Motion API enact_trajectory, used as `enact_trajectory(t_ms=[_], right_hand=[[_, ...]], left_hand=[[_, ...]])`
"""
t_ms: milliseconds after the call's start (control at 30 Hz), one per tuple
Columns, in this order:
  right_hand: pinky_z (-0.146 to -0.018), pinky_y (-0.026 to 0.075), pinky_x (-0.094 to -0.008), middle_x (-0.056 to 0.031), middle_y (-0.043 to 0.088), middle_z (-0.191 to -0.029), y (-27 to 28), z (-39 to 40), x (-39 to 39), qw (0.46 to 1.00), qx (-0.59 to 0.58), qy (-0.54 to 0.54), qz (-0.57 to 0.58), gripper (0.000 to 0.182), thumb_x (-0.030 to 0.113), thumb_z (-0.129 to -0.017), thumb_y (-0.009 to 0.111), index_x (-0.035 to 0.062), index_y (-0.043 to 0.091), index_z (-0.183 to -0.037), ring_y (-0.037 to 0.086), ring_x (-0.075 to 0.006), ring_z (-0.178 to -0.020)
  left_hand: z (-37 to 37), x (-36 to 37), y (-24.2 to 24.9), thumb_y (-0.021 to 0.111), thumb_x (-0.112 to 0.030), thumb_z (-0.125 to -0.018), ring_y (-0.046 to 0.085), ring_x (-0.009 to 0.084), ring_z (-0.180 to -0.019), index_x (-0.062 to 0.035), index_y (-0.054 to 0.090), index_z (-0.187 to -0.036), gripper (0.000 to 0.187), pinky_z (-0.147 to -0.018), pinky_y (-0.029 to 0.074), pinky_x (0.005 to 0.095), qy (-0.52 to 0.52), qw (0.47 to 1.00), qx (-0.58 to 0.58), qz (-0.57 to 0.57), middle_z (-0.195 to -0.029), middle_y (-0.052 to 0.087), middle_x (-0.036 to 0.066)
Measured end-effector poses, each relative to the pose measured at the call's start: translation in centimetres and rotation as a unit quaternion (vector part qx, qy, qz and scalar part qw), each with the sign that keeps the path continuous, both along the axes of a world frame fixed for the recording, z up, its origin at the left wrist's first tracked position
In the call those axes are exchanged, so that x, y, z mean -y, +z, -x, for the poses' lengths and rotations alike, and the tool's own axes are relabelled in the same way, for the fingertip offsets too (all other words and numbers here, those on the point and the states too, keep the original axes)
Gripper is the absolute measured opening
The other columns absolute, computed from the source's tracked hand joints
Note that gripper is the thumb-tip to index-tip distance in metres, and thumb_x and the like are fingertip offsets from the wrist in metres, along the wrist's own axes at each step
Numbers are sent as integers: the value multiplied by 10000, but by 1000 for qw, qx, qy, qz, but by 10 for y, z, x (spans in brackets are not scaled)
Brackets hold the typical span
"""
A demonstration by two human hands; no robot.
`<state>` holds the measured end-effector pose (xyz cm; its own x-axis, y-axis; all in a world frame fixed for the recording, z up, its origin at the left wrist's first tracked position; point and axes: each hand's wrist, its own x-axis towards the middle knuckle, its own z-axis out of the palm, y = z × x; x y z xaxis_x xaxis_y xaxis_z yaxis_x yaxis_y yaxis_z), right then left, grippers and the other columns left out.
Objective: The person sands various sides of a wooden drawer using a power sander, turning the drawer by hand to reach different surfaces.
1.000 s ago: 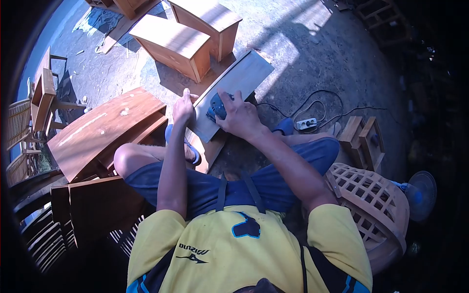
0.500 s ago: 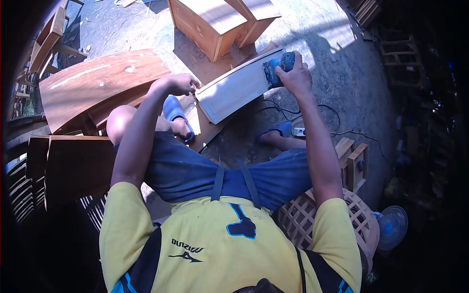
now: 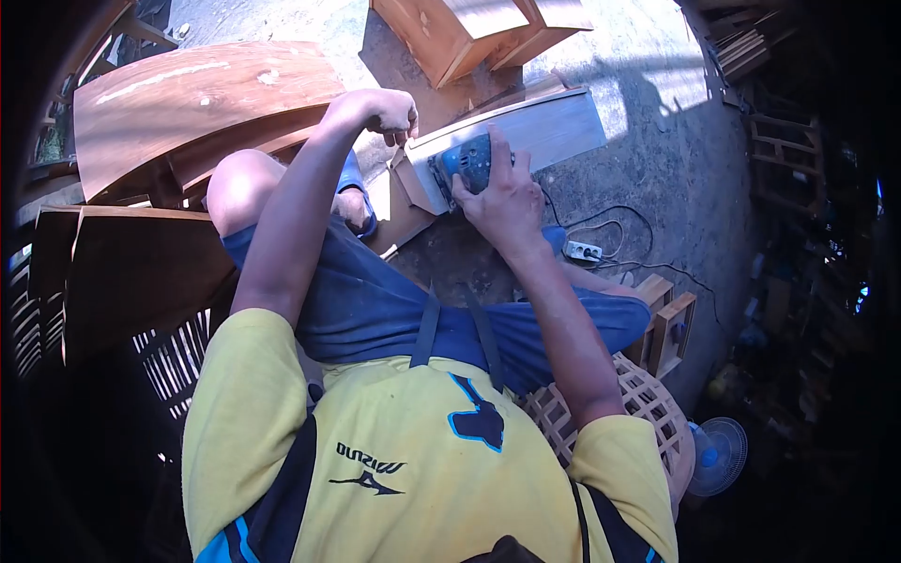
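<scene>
A blue electric sander [image 3: 469, 161] lies flat on the pale wooden face of a drawer [image 3: 568, 127], near its left end. My right hand [image 3: 504, 195] is wrapped over the sander's body. At the drawer's upper left corner, my left hand [image 3: 390, 114] is closed, its curled fingers pointing down onto the edge. Part of the fingertips is hidden. The drawer is tilted, its long face turned up, close in front of my legs.
A curved reddish wooden panel [image 3: 206, 98] lies at the left. Wooden cabinets [image 3: 460, 38] stand beyond the drawer. A white power strip [image 3: 583, 251] with cords rests on the floor at the right. Lower right are small wooden frames [image 3: 671, 328], a lattice seat [image 3: 657, 403] and a fan [image 3: 718, 455].
My right hand has slid the sander from the drawer's right end to its left end. My left hand stays at the left corner. The whole view has shifted a little.
</scene>
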<state>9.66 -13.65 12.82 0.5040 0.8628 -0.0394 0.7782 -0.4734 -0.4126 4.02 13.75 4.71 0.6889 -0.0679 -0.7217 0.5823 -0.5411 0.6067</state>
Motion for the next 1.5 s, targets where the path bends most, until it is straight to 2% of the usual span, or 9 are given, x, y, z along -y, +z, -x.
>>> enact_trajectory(t_ms=[400, 433, 467, 733, 933, 1200, 1300, 1400, 1500], right_hand=[[-723, 639, -548, -235, 568, -1146, 1, 33, 1, 1000, 10, -18, 6, 885, 385, -848, 830, 135, 403, -1582, 726, -474, -851], [-712, 638, -551, -235, 567, -1140, 0, 35, 13, 1000, 11, -6, 0, 887, 372, -842, 836, 136, 404, -1580, 725, -469, -839], [-701, 636, -553, -235, 566, -1135, -1, 36, 25, 1000, 15, 8, -3, 889, 360, -837, 842, 137, 405, -1578, 723, -465, -828], [-623, 629, -481, -229, 561, -1101, 4, 63, -11, 999, 39, 20, 8, 855, 266, -847, 815, 168, 402, -1589, 723, -429, -799], [-535, 573, -352, -194, 546, -1042, 0, 95, -6, 975, 179, 125, 33, 795, 138, -842, 725, 188, 430, -1579, 646, -297, -685], [-656, 642, -425, -179, 538, -1093, 2, 79, 17, 998, 50, 39, -5, 844, 291, -828, 845, 202, 447, -1567, 727, -348, -825], [-724, 648, -457, -168, 566, -1155, -10, 42, 52, 997, 20, 0, -72, 871, 294, -797, 883, 198, 464, -1555, 743, -369, -913], [-786, 638, -476, -167, 606, -1188, -31, -18, 80, 982, 32, -68, -175, 857, 264, -781, 891, 176, 486, -1531, 729, -398, -971], [-884, 601, -535, -204, 630, -1188, -54, -102, 101, 956, 83, -181, -216, 882, 307, -777, 891, 187, 451, -1531, 708, -433, -1032]], left_hand=[[2, 5, 20, 706, -65, -879, 773, 220, -950, -59, 756, -1269, 394, -757, 567, 356, 11, 999, -18, -42, -1085, 810, 118], [3, 3, 9, 558, -113, -951, 712, 156, -931, -117, 760, -1228, 343, -692, 545, 350, -17, 999, -5, -44, -1078, 808, 15], [-1, 1, -4, 716, -78, -878, 745, 214, -985, -54, 757, -1279, 403, -862, 588, 363, 11, 1000, 2, -22, -1055, 802, 117], [-6, 1, 3, 671, -51, -849, 751, 183, -913, -48, 769, -1191, 355, -699, 557, 342, -21, 998, 3, -53, -994, 808, 85], [-6, -6, -3, 677, -91, -918, 736, 111, -907, -102, 760, -1195, 289, -632, 503, 284, 1, 1000, -20, -6, -1017, 808, 28], [0, -9, -17, 603, -155, -990, 752, 166, -986, -68, 756, -1213, 284, -744, 551, 324, 10, 1000, -7, -15, -1041, 792, 58], [-5, -5, -3, 542, -268, -1021, 749, 210, -1006, -20, 778, -1131, 360, -937, 580, 375, -44, 998, 34, -11, -1036, 811, 110], [-6, 15, 21, 561, -610, -1036, 738, 233, -984, -39, 817, -1098, 630, -928, 568, 389, 3, 998, 25, -65, -1006, 811, 129], [-11, 23, 27, 743, -748, -841, 736, 222, -893, 4, 800, -1030, 778, -844, 565, 374, -49, 991, 13, -125, -931, 795, 137]])
